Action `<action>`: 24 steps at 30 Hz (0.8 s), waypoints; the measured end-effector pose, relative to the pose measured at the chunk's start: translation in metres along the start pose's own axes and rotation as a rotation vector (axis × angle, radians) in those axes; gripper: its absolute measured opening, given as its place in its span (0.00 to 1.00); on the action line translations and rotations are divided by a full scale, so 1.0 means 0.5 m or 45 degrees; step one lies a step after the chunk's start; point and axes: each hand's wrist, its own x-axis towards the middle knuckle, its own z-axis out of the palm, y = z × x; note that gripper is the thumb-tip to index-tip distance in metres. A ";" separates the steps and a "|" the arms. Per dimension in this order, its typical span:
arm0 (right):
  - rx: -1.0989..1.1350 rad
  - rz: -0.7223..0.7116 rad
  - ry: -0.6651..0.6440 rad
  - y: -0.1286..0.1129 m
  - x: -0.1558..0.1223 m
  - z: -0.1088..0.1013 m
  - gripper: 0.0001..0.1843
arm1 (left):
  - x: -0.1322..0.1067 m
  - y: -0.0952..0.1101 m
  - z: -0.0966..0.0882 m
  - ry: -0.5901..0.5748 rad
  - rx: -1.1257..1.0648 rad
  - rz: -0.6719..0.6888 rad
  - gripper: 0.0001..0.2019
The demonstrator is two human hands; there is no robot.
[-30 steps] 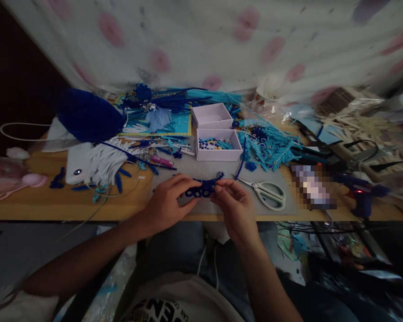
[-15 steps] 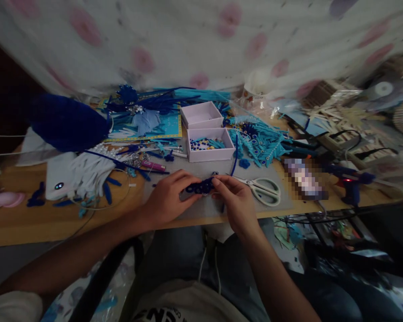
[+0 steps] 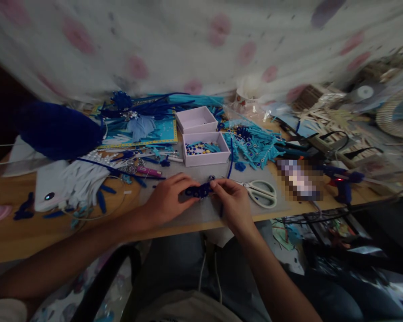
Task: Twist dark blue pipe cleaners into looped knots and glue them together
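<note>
Between my two hands is a dark blue fuzzy ornament [image 3: 199, 190] with small shiny beads on it, held above the grey mat [image 3: 181, 213]. My left hand [image 3: 170, 197] pinches its left end between thumb and fingers. At the other end, my right hand [image 3: 231, 197] grips it with thumb and forefinger by a shiny bead. Green-handled scissors [image 3: 262, 194] lie just right of my right hand. A blue pipe cleaner [image 3: 231, 157] and a small blue flower [image 3: 239, 166] lie behind it.
A white box [image 3: 206, 158] holds beads and blue pieces; another white box [image 3: 197, 120] stands behind. Turquoise pieces [image 3: 260, 152] lie in a heap to the right. A glue gun [image 3: 343, 179] with a red light sits far right. White strips [image 3: 83, 181] cover the left side.
The view has shifted slightly, so the bench items appear a little further left and lower. Both hands keep hold of the blue ornament, its left part now slightly more exposed.
</note>
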 end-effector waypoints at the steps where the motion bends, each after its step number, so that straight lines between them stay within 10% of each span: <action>1: -0.004 -0.015 0.003 0.002 0.001 -0.001 0.14 | 0.002 0.000 0.000 -0.004 0.002 -0.003 0.13; 24: -0.341 -0.157 -0.074 0.007 0.004 -0.013 0.20 | -0.014 -0.026 0.019 -0.023 -0.046 -0.066 0.14</action>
